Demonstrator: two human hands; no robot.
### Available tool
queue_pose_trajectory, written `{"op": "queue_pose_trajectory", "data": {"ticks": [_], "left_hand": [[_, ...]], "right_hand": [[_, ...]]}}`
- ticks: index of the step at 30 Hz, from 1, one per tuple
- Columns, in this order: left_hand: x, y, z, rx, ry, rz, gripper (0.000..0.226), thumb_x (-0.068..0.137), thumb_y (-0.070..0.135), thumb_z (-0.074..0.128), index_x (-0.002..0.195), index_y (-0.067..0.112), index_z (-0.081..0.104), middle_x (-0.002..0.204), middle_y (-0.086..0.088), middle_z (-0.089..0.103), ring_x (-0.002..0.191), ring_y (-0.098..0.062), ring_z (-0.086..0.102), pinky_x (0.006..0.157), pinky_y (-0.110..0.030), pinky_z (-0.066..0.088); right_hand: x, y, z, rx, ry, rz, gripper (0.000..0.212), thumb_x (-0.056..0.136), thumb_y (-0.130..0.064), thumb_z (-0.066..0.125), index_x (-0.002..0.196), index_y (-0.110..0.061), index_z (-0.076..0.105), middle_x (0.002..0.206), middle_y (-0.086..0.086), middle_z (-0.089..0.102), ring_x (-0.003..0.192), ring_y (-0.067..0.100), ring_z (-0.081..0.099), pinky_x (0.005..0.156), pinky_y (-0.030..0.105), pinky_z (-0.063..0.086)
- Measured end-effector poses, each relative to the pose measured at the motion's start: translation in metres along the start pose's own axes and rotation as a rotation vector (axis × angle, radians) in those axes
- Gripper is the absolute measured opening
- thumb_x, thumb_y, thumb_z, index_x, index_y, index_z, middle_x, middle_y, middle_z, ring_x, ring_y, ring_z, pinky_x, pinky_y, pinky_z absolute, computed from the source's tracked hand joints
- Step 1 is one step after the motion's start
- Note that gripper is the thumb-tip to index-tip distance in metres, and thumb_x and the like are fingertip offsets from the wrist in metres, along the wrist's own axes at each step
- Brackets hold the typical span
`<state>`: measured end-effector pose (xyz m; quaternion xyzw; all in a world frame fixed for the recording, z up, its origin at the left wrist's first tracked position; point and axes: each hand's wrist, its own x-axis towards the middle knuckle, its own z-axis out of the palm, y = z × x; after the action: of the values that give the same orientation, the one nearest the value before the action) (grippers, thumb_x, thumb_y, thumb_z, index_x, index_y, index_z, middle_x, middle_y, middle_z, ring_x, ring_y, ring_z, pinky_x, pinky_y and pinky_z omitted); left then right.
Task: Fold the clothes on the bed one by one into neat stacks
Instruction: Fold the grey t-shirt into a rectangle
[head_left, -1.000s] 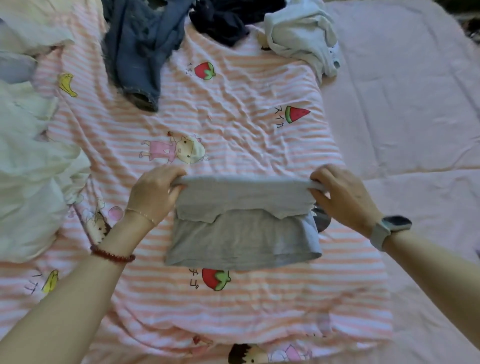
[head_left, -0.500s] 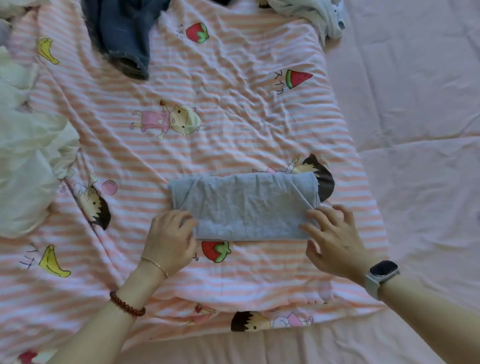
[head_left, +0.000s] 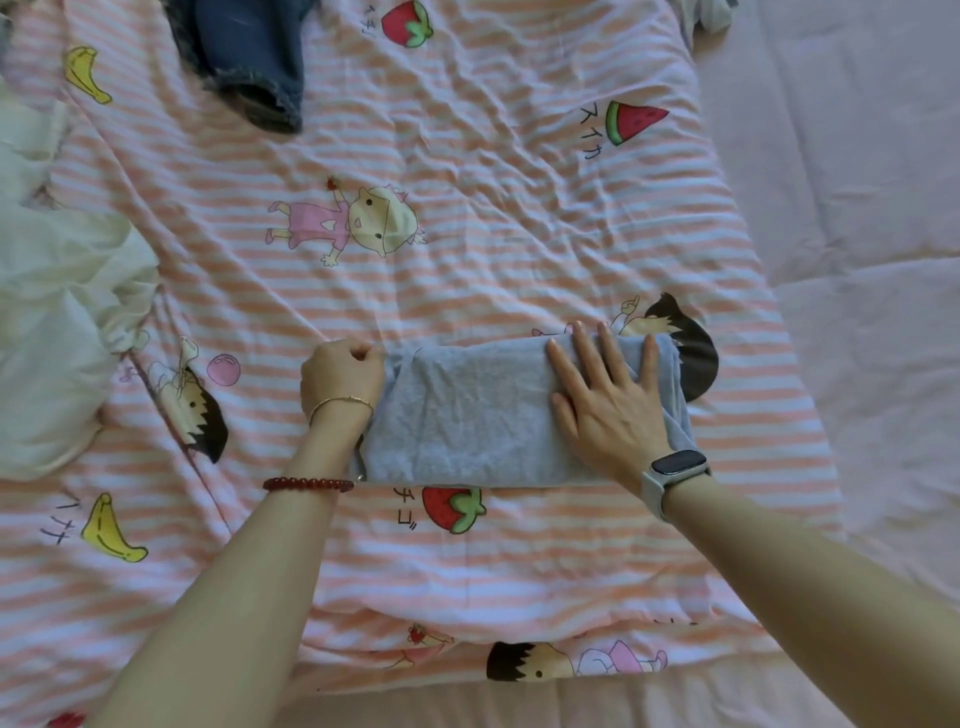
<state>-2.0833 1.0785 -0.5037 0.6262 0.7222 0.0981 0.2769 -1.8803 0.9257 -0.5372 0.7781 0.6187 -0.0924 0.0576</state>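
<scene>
Grey garment (head_left: 467, 415) lies folded into a wide flat rectangle on the striped blanket (head_left: 467, 249), low centre of the head view; strawberry print just below its near edge, dark-haired cartoon figure print partly under its far right corner.

Right hand (head_left: 608, 400) lies flat on the right half of the grey garment — fingers straight and spread, pointing away from the person, palm down, pressing the cloth; grasping nothing; smartwatch (head_left: 672, 470) on that wrist.

Left hand (head_left: 340, 376) sits at the garment's left end, fingers curled into a fist with knuckles up; it touches the left edge, where the cloth bunches slightly; whether it actually pinches the fabric or is just clenched beside it — cannot tell, the fingertips are hidden. Thin gold bracelet (head_left: 340, 402) on that wrist, red bead bracelet (head_left: 306, 484) further down the forearm.

Striped blanket is pink and white with fruit and cartoon prints, wrinkled, spread over a plain pink sheet (head_left: 857, 208) that shows on the right and along the bottom edge.

Unfolded clothes elsewhere on the bed: denim piece (head_left: 249, 57) at top left-centre, well apart from the grey garment; pale cream pile (head_left: 57, 312) at the left edge; scrap of light cloth (head_left: 709, 15) at top right, mostly cut off by the frame.
</scene>
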Motion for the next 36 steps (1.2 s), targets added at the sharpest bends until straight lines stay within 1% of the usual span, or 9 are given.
{"op": "queue_pose_trajectory", "data": {"ticks": [8,13,18,20,24,26,29,33,36], "left_hand": [[0.018,-0.003,-0.008,-0.108,-0.089,-0.182,0.039,0.094,0.019,0.051,0.055,0.014,0.044,0.062,-0.002,0.047,0.071,-0.023,0.046,0.067,-0.027,0.036],[0.029,-0.017,-0.019,-0.489,-0.126,-0.428,0.029,0.092,0.014,0.055,0.064,0.006,0.05,0.074,-0.015,0.053,0.079,-0.027,0.052,0.082,-0.049,0.049],[-0.003,-0.023,-0.009,-0.599,-0.075,-0.397,0.027,0.089,0.036,0.057,0.075,0.013,0.053,0.078,-0.007,0.056,0.079,-0.024,0.054,0.078,-0.042,0.05],[-0.024,-0.026,-0.004,-0.492,-0.01,-0.363,0.034,0.086,0.046,0.058,0.071,0.016,0.051,0.07,0.001,0.053,0.074,-0.021,0.05,0.075,-0.033,0.044],[-0.048,-0.03,0.005,-0.33,0.119,-0.227,0.029,0.094,0.028,0.051,0.078,0.006,0.058,0.065,0.003,0.05,0.074,-0.019,0.047,0.064,-0.024,0.03],[-0.041,-0.033,0.004,-0.366,0.182,-0.247,0.03,0.098,0.025,0.043,0.088,0.001,0.058,0.073,-0.001,0.051,0.073,-0.019,0.047,0.065,-0.024,0.035],[-0.025,-0.039,-0.004,-0.421,0.253,-0.222,0.027,0.1,0.024,0.037,0.095,0.004,0.055,0.07,0.004,0.045,0.062,-0.007,0.042,0.05,-0.006,0.034],[-0.016,-0.046,-0.007,-0.292,0.089,-0.121,0.027,0.1,0.021,0.038,0.091,0.001,0.054,0.068,-0.001,0.043,0.069,-0.019,0.042,0.057,-0.023,0.026],[-0.027,-0.044,-0.006,-0.23,-0.017,-0.142,0.021,0.096,0.029,0.045,0.093,0.008,0.049,0.077,0.004,0.049,0.082,-0.024,0.05,0.061,-0.027,0.032]], "right_hand": [[0.002,0.007,0.009,-0.023,-0.055,0.007,0.058,0.097,-0.047,0.022,0.148,-0.033,-0.002,0.158,-0.001,-0.006,0.145,0.026,-0.01,0.105,0.053,-0.026],[0.005,0.008,0.012,-0.053,-0.082,0.041,0.058,0.093,-0.051,0.006,0.148,-0.035,-0.003,0.158,-0.003,-0.008,0.144,0.025,-0.012,0.106,0.054,-0.023],[0.004,0.004,0.01,-0.054,-0.101,0.062,0.061,0.09,-0.05,-0.001,0.148,-0.033,-0.004,0.158,-0.002,-0.01,0.144,0.026,-0.015,0.105,0.055,-0.024],[0.004,0.004,0.009,-0.058,-0.101,0.06,0.066,0.084,-0.051,-0.009,0.148,-0.033,-0.004,0.158,-0.001,-0.009,0.144,0.026,-0.014,0.105,0.055,-0.024],[0.003,0.0,0.01,-0.05,-0.085,0.077,0.066,0.086,-0.049,-0.003,0.149,-0.031,0.007,0.158,0.002,0.002,0.145,0.028,-0.005,0.104,0.054,-0.025],[0.002,0.0,0.01,-0.032,-0.075,0.077,0.064,0.088,-0.048,0.003,0.149,-0.03,0.013,0.158,0.003,0.009,0.145,0.029,0.001,0.106,0.053,-0.023],[0.001,0.004,0.013,-0.006,-0.063,0.066,0.061,0.09,-0.047,0.008,0.148,-0.03,0.016,0.157,0.004,0.014,0.145,0.03,0.007,0.108,0.053,-0.02],[-0.001,0.012,0.016,-0.049,-0.093,0.073,0.058,0.088,-0.05,-0.001,0.144,-0.036,-0.003,0.158,-0.001,0.003,0.145,0.027,-0.001,0.108,0.051,-0.02],[-0.001,0.007,0.012,-0.045,-0.089,0.125,0.063,0.087,-0.048,-0.005,0.148,-0.033,0.001,0.158,0.0,0.002,0.145,0.027,-0.005,0.105,0.052,-0.024]]}}
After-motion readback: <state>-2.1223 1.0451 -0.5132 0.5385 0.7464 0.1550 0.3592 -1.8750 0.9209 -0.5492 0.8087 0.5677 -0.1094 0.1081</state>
